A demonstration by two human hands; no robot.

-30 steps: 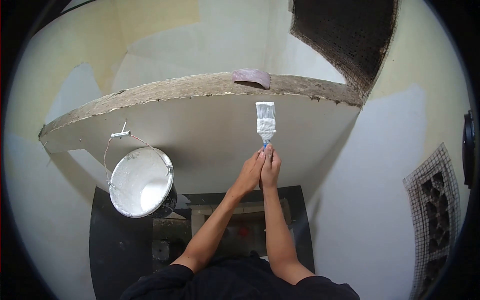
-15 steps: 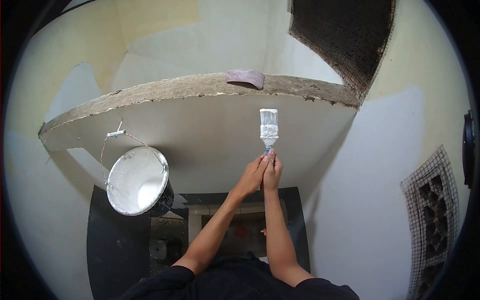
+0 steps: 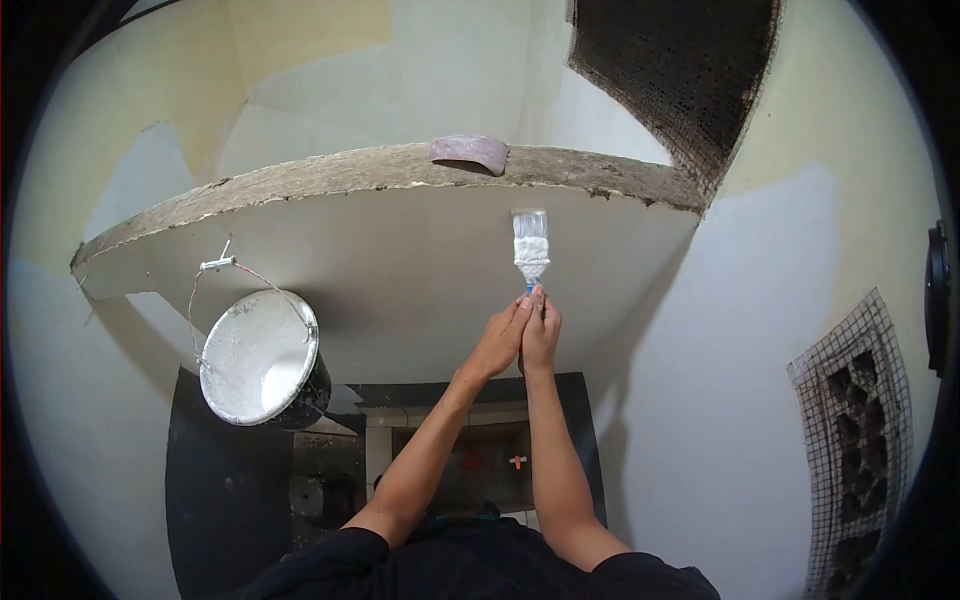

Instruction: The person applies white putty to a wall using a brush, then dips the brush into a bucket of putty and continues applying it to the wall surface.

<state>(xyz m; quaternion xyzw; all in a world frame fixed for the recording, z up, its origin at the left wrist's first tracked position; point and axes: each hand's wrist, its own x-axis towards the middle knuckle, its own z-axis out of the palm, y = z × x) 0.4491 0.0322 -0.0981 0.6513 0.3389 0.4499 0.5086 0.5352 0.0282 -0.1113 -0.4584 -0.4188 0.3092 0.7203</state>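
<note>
My left hand point(image 3: 496, 338) and my right hand point(image 3: 541, 332) are side by side, both closed around the blue handle of a paintbrush point(image 3: 531, 245). Thick white paint coats its bristles and ferrule. The brush points up, its bristle tips at the pale wall point(image 3: 400, 245) just under the rough top edge; whether they press on it is hard to tell. To the left, a black bucket point(image 3: 316, 392) hangs by its wire handle from a nail in this wall. White paint coats its inside, with a pool at the bottom.
A curved pinkish piece point(image 3: 470, 152) lies on the rough concrete ledge point(image 3: 330, 176) atop the wall. Wire mesh covers a dark opening point(image 3: 680, 70) at upper right and vent blocks point(image 3: 858, 440) at right. Below are a dark panel point(image 3: 230, 480) and a tiled basin with an orange-handled tap point(image 3: 517, 462).
The brush has moved slightly up and right along the wall, nearer the ledge, with both hands on it. The whole view has shifted a little, so the bucket appears farther left.
</note>
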